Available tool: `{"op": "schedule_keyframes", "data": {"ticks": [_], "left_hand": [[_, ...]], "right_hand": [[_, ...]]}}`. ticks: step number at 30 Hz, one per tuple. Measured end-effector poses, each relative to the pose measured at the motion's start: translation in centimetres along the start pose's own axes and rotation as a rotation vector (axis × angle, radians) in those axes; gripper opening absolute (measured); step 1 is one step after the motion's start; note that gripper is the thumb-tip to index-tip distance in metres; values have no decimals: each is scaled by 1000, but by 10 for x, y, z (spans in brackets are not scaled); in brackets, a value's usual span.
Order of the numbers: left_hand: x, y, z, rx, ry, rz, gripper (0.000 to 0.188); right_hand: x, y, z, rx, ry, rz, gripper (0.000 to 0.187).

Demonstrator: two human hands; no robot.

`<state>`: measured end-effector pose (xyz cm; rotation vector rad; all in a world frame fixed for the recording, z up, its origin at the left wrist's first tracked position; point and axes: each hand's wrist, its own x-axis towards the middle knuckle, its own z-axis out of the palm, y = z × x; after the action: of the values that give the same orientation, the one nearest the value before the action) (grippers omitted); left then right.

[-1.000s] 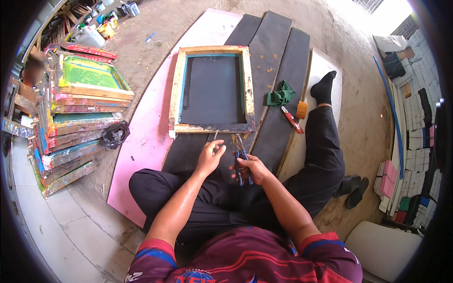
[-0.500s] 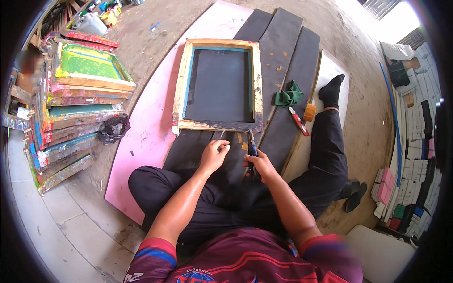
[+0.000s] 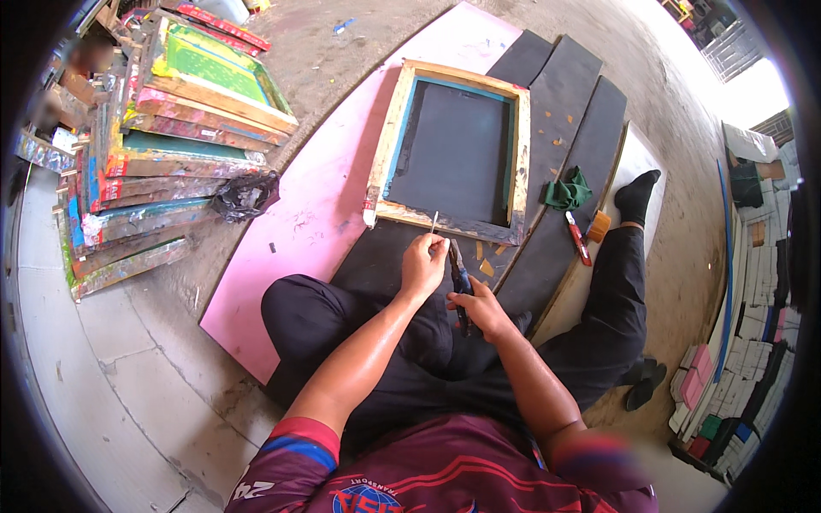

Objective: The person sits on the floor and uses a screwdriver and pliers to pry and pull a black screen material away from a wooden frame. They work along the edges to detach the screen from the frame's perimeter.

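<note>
My left hand (image 3: 424, 263) is closed in a pinch on a thin pale strip (image 3: 434, 221), whose end sticks up past the fingertips by the near rail of a wooden screen frame (image 3: 386, 128). Its kind does not show clearly. My right hand (image 3: 484, 309) is wrapped round a narrow dark tool with a bluish handle (image 3: 462, 286), held upright just right of the left hand. Dark mesh fills the frame, edged with blue, and black stains its near rail. The frame lies flat on black and pink sheets, just beyond both hands.
Right of the frame lie a green cloth (image 3: 569, 190), a red cutter (image 3: 579, 239) and a roll of brown tape (image 3: 599, 227) beside my outstretched foot. A tall stack of paint-stained screen frames (image 3: 171, 184) with a black plastic bag (image 3: 246, 197) stands at left. Pink sheet (image 3: 256, 291) lies underneath.
The view has turned, so the frame appears farther right and tilted. My left hand has come closer to the right one, and the pale strip now stands up in front of the frame's rail.
</note>
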<state>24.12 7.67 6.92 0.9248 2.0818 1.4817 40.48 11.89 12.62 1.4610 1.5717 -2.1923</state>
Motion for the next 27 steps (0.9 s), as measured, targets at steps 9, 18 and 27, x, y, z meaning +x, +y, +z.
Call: {"op": "schedule_keyframes", "data": {"ticks": [9, 18, 27], "left_hand": [[11, -13, -9, -8, 142, -71, 33], [74, -56, -89, -234, 586, -429, 44], [94, -94, -127, -213, 567, -554, 45]], "right_hand": [[-7, -6, -4, 105, -18, 20, 50], [-1, 5, -59, 81, 177, 19, 31], [0, -9, -103, -47, 112, 118, 29]]}}
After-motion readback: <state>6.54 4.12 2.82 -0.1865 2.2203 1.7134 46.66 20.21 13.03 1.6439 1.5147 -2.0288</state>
